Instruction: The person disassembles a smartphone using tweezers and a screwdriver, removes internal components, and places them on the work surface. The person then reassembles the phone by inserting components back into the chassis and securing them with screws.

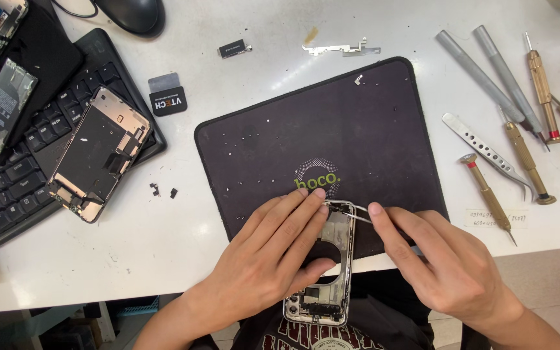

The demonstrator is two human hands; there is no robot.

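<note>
Two bare forearms and hands, the left hand (273, 249) and the right hand (442, 259), carry no gloves, rings, watch or sleeves. Fingernails are short and unpainted. Below, a dark shirt (322, 334) bears a pale printed emblem with lettering across the chest.
</note>
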